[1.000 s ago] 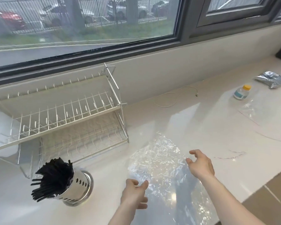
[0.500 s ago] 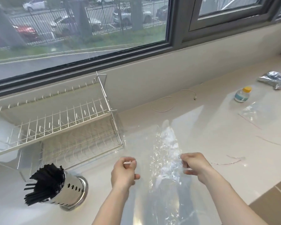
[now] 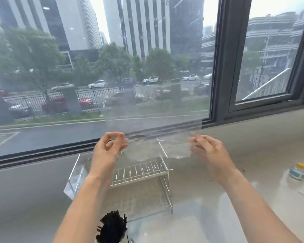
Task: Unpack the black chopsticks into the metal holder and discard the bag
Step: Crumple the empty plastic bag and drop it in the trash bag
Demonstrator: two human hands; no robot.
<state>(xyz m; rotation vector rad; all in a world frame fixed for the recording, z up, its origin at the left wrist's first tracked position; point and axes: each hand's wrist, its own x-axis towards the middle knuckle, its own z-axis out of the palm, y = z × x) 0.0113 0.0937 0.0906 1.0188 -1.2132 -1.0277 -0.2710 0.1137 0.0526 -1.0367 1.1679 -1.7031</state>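
The left hand (image 3: 109, 149) pinches one side of the clear bag (image 3: 153, 120) between thumb and fingertips; the right hand (image 3: 209, 151) grips the other side with fingers loosely curled. The bag is stretched up before the window (image 3: 95, 67) and looks empty, though glare blurs it. Below, black chopsticks (image 3: 112, 227) bristle from the metal holder (image 3: 130, 240), barely visible, near the dish rack (image 3: 140, 172).

Both forearms extend forward and upward, bare, roughly parallel and well apart. The left hand (image 3: 108, 149) is raised, thumb and forefinger pinched together, remaining fingers curled. The right hand (image 3: 210, 152) is at equal height, fingers pinched at a clear bag (image 3: 153, 120) edge.
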